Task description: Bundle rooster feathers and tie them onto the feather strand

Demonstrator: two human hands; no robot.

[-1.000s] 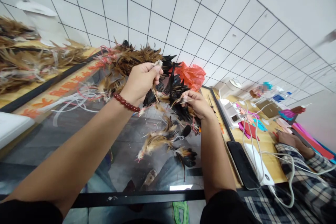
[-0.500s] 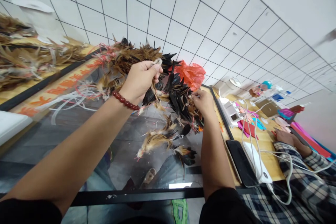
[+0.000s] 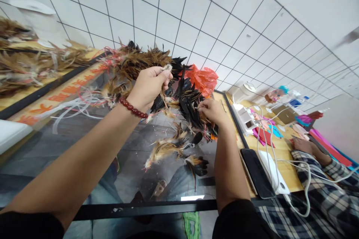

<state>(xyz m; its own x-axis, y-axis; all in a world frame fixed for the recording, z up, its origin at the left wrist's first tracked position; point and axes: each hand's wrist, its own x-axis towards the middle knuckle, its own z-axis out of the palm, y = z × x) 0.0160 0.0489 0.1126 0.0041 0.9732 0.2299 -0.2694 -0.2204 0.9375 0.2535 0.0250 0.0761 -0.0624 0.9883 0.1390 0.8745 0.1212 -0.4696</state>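
My left hand (image 3: pixel 153 82), with a red bead bracelet (image 3: pixel 131 108) at the wrist, is closed on a small bunch of feathers. Its pale, fluffy quill end (image 3: pixel 167 67) sticks up past the thumb, and brownish plumes hang below the fingers. At the right edge of a heap of black feathers (image 3: pixel 187 104), my right hand (image 3: pixel 211 110) pinches thumb and forefinger together on a feather; most of that feather is lost among the others. Nearer me on the glass tabletop (image 3: pixel 126 171) lie a tan feather bunch (image 3: pixel 161 151) and a smaller dark-tipped bunch (image 3: pixel 198 164).
Brown feather bundles (image 3: pixel 143 61) and a crumpled red plastic bag (image 3: pixel 203 78) lie along the wall side. White strips (image 3: pixel 75 106) trail at left. To the right are a black phone (image 3: pixel 256 173), a white power strip (image 3: pixel 273 171) with cables, and a co-worker's plaid sleeve (image 3: pixel 316 171).
My right hand has moved a little left, further over the black feathers, and its fingers now reach forward in a pinch. My left hand keeps its hold, almost still.
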